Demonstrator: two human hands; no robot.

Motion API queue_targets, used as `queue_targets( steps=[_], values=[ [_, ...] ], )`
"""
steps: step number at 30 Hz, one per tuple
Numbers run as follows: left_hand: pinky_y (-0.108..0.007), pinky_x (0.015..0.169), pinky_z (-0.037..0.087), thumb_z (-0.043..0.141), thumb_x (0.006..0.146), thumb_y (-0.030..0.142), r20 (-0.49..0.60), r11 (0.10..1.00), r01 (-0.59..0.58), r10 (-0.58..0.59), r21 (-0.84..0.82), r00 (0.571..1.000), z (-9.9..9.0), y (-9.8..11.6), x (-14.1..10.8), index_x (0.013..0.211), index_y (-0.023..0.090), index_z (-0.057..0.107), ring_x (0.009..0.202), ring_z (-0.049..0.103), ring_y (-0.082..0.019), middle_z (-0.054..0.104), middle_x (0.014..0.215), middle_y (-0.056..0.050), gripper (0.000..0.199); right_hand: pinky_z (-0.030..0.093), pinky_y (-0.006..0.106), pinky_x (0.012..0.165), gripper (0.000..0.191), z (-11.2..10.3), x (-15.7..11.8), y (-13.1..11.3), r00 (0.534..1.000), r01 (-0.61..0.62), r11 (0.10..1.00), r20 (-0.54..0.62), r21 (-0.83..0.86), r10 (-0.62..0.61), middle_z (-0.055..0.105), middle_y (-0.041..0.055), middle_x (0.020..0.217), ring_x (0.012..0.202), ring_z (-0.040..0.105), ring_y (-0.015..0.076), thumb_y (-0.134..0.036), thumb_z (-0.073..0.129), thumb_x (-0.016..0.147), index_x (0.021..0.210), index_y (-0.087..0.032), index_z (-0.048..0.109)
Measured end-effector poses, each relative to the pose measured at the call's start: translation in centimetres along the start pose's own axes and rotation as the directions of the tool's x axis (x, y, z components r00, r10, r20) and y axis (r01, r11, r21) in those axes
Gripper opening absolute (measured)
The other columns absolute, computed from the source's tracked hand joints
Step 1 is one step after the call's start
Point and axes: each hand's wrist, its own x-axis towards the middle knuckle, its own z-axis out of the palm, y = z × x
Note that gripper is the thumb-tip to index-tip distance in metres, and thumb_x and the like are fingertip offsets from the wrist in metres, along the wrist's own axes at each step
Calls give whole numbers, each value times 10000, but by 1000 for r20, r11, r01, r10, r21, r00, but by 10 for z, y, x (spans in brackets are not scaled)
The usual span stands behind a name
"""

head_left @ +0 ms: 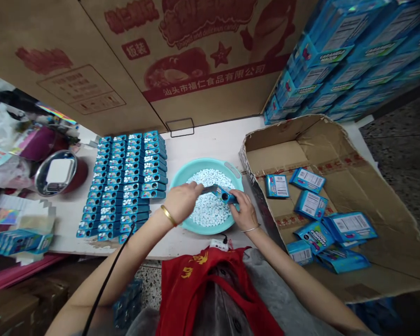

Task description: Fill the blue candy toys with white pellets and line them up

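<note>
A turquoise plastic basin [177, 173] full of small white candies [210, 214] sits in front of me. Over it, my right hand [245, 212] grips a small blue candy box [224, 194] from its right end, with the box lying tilted. My left hand [185, 198] is closed around a small grey metal scoop [208, 188], whose tip meets the left end of the box. Fingers hide most of the scoop's handle, and its exact shape is hard to make out. White candies show at the box's left end.
Rows of blue candy boxes [115, 186] stand left of the basin. A cut-down carton [266, 156] on the right holds several blue packs [311, 205]. Behind are a large printed carton [210, 93] and stacked blue display boxes [336, 70]. A metal bowl [42, 186] sits far left.
</note>
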Motion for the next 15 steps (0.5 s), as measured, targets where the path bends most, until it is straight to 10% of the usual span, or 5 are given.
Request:
queue_targets(
  steps=[8,15],
  values=[
    [-334,868,444,334,912,83,8,983,70,-70,-168,998,139,-40,76,1164,176,499,1042,511,-217,544,1146,-113,315,480,454,917,364,-10,7,11,993,-102,995,-66,19,103,623,100,1126,1048,583,260,-254,529,827,1189,-218,526],
    [-359,945,431,367,846,26,26,887,-110,136,-447,990,179,-10,66,1204,147,496,1087,529,-227,563,1191,-129,399,486,440,900,411,-10,10,15,974,-208,973,-74,104,216,626,116,1127,1014,599,252,-351,608,816,1186,-193,527]
  ],
)
